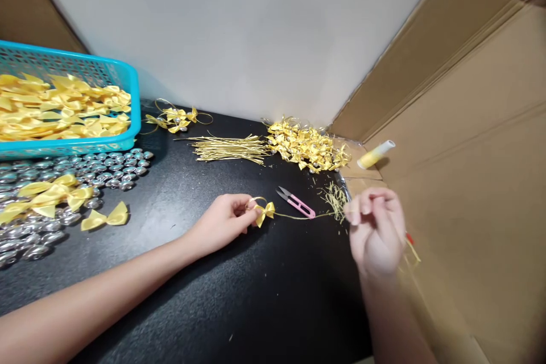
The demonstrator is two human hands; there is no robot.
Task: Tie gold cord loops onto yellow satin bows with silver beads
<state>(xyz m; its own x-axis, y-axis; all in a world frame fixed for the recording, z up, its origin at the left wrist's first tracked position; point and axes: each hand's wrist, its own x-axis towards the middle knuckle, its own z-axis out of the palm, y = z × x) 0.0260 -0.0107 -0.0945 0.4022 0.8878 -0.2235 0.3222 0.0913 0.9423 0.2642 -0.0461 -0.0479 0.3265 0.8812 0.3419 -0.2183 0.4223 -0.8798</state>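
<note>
My left hand [226, 220] rests on the black table [239, 296] and pinches a small yellow ribbon bow [265, 212] with a gold wire loop. A thin gold cord [298, 216] runs from the bow to the right, taut. My right hand [375, 227] is raised above the table edge, fingers pinched on the far end of that cord; it is motion-blurred. Pink thread snips [296, 202] lie just behind the cord, between my hands.
A teal basket [128, 119] of yellow ribbon stands at left, with silver beads [106, 170] and loose bows [104, 217] in front. Cut gold cords [228, 148] and finished bows [309, 148] lie at the back. A glue tube [375, 154] rests on cardboard [469, 182] at right.
</note>
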